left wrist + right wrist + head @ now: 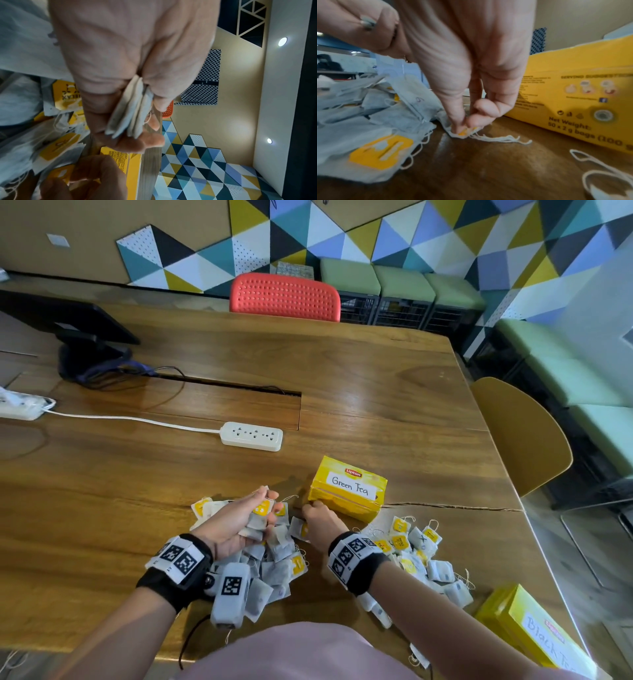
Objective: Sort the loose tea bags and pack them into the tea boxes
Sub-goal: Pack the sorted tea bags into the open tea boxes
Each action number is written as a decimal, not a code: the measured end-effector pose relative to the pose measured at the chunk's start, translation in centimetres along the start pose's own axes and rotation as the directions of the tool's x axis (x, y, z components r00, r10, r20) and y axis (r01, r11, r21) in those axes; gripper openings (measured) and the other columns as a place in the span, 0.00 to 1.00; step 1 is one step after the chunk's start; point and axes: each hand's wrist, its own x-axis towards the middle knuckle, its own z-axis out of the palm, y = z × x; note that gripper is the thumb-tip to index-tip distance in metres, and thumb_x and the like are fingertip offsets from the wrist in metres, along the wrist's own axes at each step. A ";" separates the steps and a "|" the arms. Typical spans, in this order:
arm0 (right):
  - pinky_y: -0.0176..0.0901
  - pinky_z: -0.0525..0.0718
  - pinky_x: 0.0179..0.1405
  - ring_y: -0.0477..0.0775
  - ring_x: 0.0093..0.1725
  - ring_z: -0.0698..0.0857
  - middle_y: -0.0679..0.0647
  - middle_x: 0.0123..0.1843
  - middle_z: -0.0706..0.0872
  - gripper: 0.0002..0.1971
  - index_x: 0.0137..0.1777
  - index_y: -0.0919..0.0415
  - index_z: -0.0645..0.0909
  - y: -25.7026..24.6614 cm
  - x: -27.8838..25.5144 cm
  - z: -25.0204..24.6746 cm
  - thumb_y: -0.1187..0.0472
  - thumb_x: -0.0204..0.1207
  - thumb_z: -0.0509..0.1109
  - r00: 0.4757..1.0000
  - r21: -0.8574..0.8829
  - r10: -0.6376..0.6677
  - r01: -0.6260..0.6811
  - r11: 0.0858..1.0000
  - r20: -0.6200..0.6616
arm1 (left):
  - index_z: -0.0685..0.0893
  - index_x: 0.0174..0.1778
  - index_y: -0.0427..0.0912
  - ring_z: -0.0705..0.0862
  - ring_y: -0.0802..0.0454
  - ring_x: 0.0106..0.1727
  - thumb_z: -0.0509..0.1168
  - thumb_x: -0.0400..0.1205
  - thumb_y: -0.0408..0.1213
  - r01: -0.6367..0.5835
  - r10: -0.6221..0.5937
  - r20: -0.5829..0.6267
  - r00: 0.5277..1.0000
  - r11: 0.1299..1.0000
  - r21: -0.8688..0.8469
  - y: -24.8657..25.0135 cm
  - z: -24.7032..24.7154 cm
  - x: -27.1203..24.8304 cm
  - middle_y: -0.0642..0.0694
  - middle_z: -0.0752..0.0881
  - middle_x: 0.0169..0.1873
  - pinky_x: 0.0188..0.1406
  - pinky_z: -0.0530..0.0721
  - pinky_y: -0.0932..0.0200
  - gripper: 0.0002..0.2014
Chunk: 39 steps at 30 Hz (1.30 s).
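My left hand (pixel 246 518) is raised over the pile and grips a small stack of tea bags (pixel 130 109) between thumb and fingers. My right hand (pixel 317 518) is down on the table just left of the yellow box labelled "Green Tea" (pixel 347 489). Its thumb and finger (pixel 462 121) pinch the corner of a loose tea bag (pixel 464 133) lying on the wood, string trailing to the right. Loose tea bags (pixel 270 570) with yellow tags lie heaped in front of me. A second heap (pixel 421 556) spreads to the right. A yellow "Black Tea" box (pixel 534 628) sits at the near right edge.
A white power strip (pixel 251 435) with its cable lies mid-table. A black monitor stand (pixel 89 350) is at the far left, and a cable slot (pixel 233 386) runs behind the strip. A red chair (pixel 284 297) and a mustard chair (pixel 520 436) flank the table.
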 end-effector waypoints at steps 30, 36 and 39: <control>0.35 0.81 0.35 0.46 0.39 0.82 0.49 0.40 0.83 0.17 0.45 0.59 0.81 -4.5 -2.6 -8.1 0.62 0.61 0.85 0.990 0.547 -0.011 0.087 0.833 -0.140 | 0.82 0.54 0.31 0.87 0.47 0.30 0.54 0.83 0.60 0.018 -0.021 0.026 0.999 0.994 0.109 -0.8 1.5 0.9 0.36 0.87 0.35 0.26 0.85 0.60 0.31; 0.36 0.84 0.47 0.54 0.48 0.85 0.53 0.52 0.80 0.12 0.48 0.54 0.76 -2.7 -2.2 -7.1 0.62 0.71 0.77 0.940 0.657 0.147 0.098 0.748 -0.308 | 0.77 0.63 0.36 0.81 0.55 0.29 0.64 0.83 0.42 -0.083 0.082 0.015 0.997 0.989 0.119 -0.5 2.1 1.1 0.45 0.81 0.31 0.32 0.83 0.61 0.16; 0.57 0.86 0.58 0.58 0.53 0.86 0.52 0.52 0.80 0.09 0.53 0.55 0.74 -2.7 -2.1 -6.5 0.57 0.78 0.70 0.970 0.810 0.235 -0.092 0.579 -0.058 | 0.74 0.70 0.34 0.86 0.54 0.39 0.58 0.87 0.33 -0.226 0.231 -0.022 0.973 0.962 0.152 -0.5 2.1 1.6 0.46 0.88 0.37 0.47 0.81 0.55 0.16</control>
